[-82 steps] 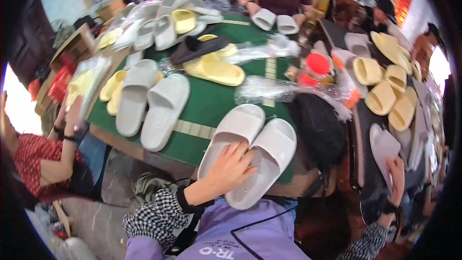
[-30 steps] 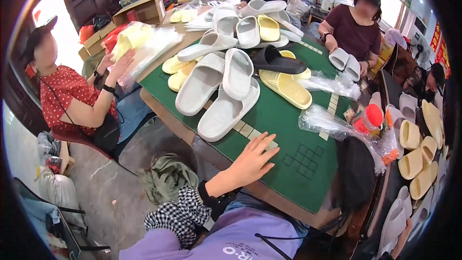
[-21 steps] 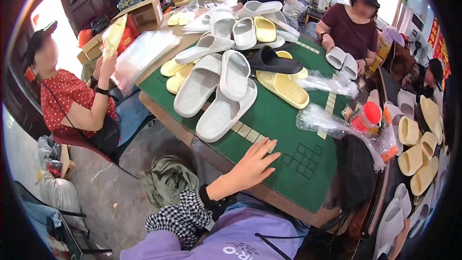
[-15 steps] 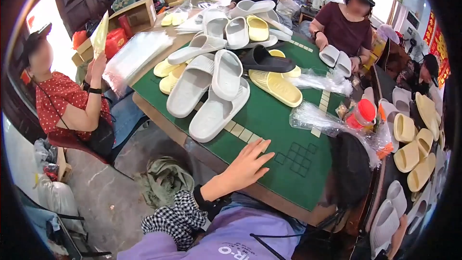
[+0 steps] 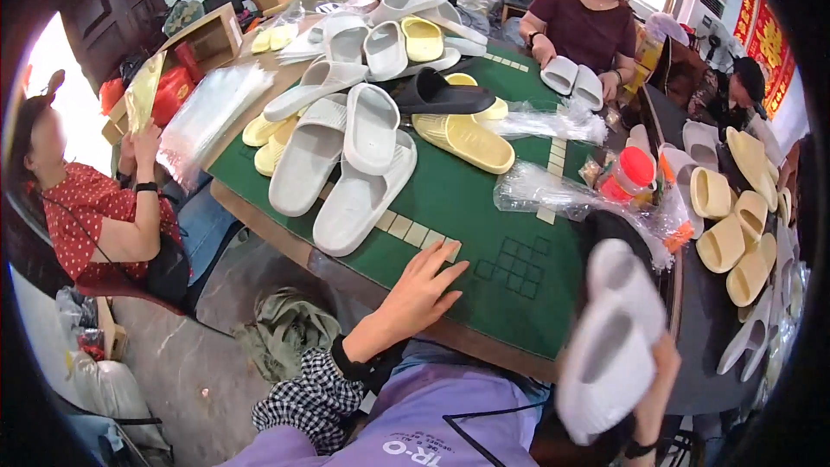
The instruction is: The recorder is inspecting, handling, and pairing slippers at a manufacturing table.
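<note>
My right hand (image 5: 664, 370) grasps two blurred pale grey slides (image 5: 603, 372) by the near right corner of the counter (image 5: 510, 324); my left hand (image 5: 413, 298) holds nothing, fingers spread at its near edge. Gripping both soles evenly should prevent slipping.

held slippers (image 5: 609, 342): matt plastic | tabletop (image 5: 536, 324): matt, cloth-like | bags (image 5: 558, 124): glossy plastic

So the purple top (image 5: 471, 393) has chunky white letters on it, tilted and right by the bottom edge, plus a few rows of way smaller white print next to them, too tiny for me to make out. Then there's a red banner (image 5: 754, 56) up on the right with gold characters, kinda bent by the lens.
</note>
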A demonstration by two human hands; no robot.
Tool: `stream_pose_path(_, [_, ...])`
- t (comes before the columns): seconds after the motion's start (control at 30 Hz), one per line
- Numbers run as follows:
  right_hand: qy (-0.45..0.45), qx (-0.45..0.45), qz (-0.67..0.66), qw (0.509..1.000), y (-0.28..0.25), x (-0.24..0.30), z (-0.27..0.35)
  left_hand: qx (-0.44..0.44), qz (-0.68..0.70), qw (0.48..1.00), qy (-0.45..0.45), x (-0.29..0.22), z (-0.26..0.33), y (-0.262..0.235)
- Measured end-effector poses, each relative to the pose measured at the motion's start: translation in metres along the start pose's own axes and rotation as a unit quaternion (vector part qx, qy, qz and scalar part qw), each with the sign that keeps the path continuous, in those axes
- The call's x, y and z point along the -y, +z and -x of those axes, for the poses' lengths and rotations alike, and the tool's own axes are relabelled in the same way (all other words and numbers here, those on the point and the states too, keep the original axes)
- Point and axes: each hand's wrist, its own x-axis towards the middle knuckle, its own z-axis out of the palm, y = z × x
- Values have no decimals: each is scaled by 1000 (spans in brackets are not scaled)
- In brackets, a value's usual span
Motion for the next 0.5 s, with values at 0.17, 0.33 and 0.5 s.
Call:
stream_pose_path(0.17, [-13, 2, -132, 991, 94, 17, -36, -18, 2, 999, -31, 10, 3, -3])
stream_pose_path(0.33, [56, -51, -71, 995, 139, 7, -63, -44, -7, 996, -80, 11, 4, -6])
stream_pose_path(0.5, [56, 1, -170, 984, 134, -3, -45, -61, 22, 993, -95, -5, 0, -7])
